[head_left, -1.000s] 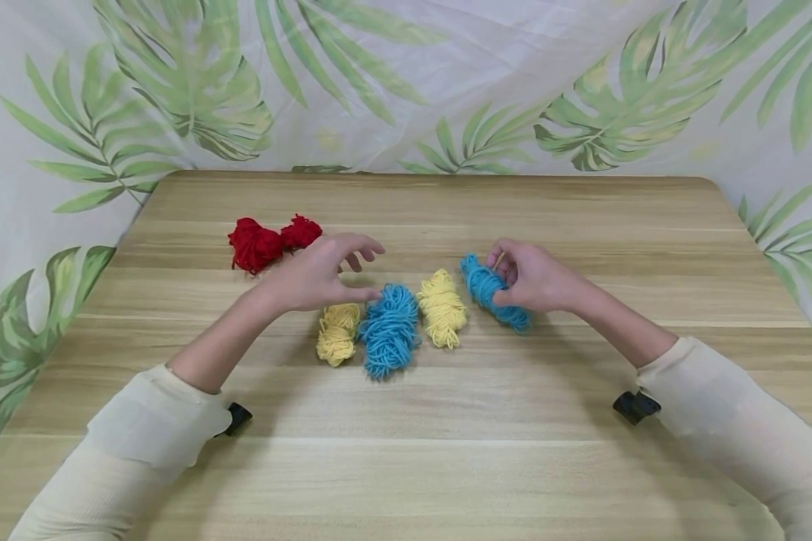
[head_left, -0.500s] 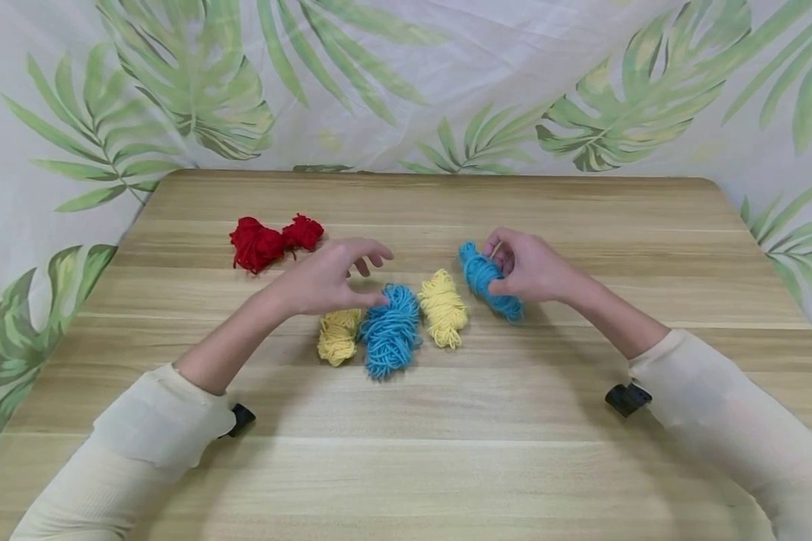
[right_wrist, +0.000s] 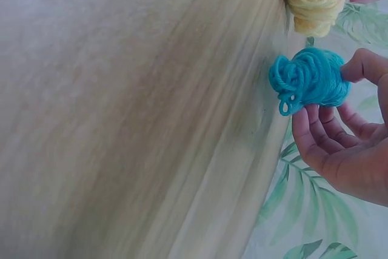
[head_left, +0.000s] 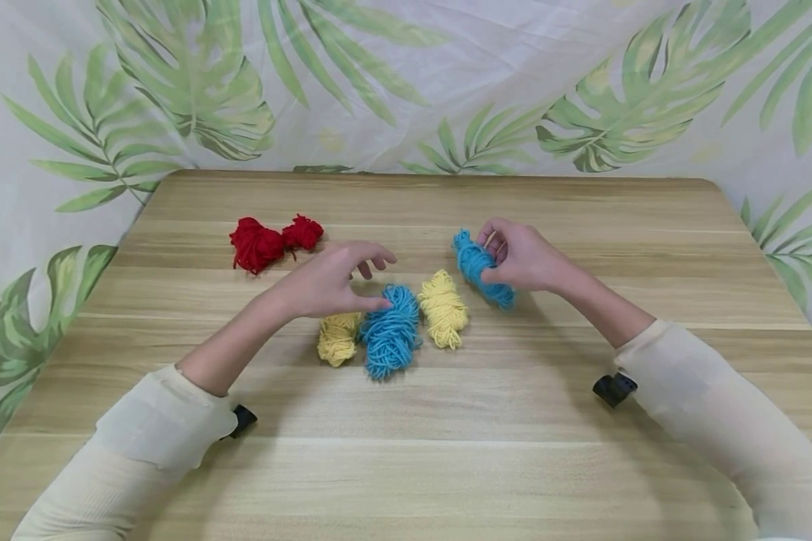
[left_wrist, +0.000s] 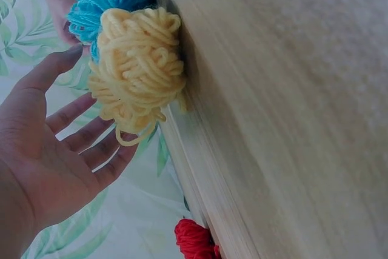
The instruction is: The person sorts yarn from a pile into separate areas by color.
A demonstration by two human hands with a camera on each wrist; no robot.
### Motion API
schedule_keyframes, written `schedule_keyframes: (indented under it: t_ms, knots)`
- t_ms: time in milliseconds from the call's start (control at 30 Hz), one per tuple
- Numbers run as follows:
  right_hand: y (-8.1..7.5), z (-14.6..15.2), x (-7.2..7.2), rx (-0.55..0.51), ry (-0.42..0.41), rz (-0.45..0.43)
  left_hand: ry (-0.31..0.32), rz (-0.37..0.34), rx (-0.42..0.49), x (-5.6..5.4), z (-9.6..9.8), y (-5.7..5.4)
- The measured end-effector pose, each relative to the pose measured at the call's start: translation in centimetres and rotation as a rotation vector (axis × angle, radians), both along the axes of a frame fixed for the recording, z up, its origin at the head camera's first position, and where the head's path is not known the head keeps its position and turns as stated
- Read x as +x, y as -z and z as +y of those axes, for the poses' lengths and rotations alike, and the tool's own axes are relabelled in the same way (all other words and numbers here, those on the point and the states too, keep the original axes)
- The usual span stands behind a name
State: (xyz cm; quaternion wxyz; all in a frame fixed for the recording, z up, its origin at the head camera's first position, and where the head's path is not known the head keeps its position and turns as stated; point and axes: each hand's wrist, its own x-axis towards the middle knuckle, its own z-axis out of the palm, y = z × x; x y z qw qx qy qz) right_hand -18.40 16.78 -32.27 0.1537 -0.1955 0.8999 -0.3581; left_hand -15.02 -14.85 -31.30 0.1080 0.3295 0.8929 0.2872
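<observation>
My right hand (head_left: 526, 257) grips a slim blue yarn bundle (head_left: 476, 264) between thumb and fingers, right of the middle. In the right wrist view the thumb lies along one side of this blue bundle (right_wrist: 312, 80) and the fingers along the other. My left hand (head_left: 328, 282) hovers with fingers spread and nothing in its grasp. Its thumb tip overlaps the top of a thicker blue yarn bundle (head_left: 391, 334). Under that hand sits a small yellow yarn bundle (head_left: 338, 342), partly covered. Another yellow yarn bundle (head_left: 443, 309) lies between the two blue ones.
Two red yarn bundles, a larger one (head_left: 256, 245) and a smaller one (head_left: 303, 232), lie at the back left of the wooden table (head_left: 406, 481). Behind the table's far edge hangs a leaf-print cloth (head_left: 379, 68).
My right hand has carried the slim blue yarn bundle slightly left and toward the table's back. My left hand has shifted a little to the right.
</observation>
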Motion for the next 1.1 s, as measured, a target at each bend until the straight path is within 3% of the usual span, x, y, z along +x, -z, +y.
schedule_keyframes:
  t_ms: [1100]
  knots:
    - [0.7, -1.4, -2.5, -0.082, 0.088, 0.024, -0.010, -0.026, -0.028, 0.4, 0.1, -0.1]
